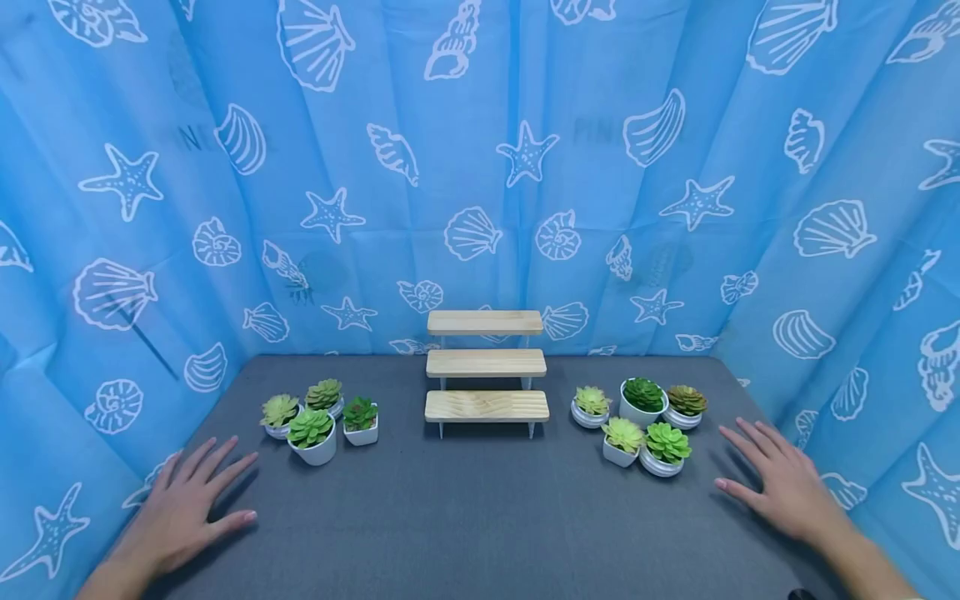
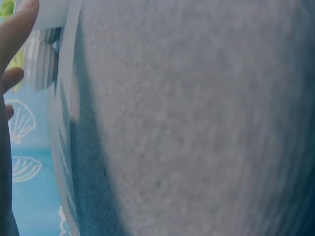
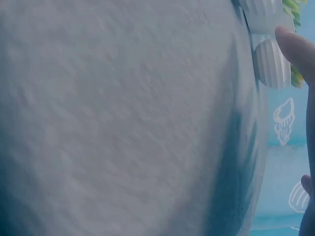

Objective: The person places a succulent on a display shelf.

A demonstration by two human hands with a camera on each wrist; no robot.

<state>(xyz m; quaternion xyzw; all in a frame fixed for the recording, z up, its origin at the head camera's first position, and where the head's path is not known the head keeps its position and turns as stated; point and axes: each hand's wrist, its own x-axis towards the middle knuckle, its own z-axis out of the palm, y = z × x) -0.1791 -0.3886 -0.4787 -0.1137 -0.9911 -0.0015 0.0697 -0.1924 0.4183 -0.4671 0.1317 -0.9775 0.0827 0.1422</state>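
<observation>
Left hand point(image 1: 183, 508), right hand point(image 1: 780, 483), flat on table point(image 1: 480, 517)

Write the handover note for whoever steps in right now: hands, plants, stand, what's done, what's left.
Left hand: flat on the grey table, fingers spread, holding nothing.
Right hand: the same, flat and empty.
Four potted succulents are grouped left of the three-step wooden stand; five potted succulents are grouped on its right.
Done: nothing; all three steps are bare and no pot is touched.
Left: presumably every pot still has to go up on the stand.
</observation>
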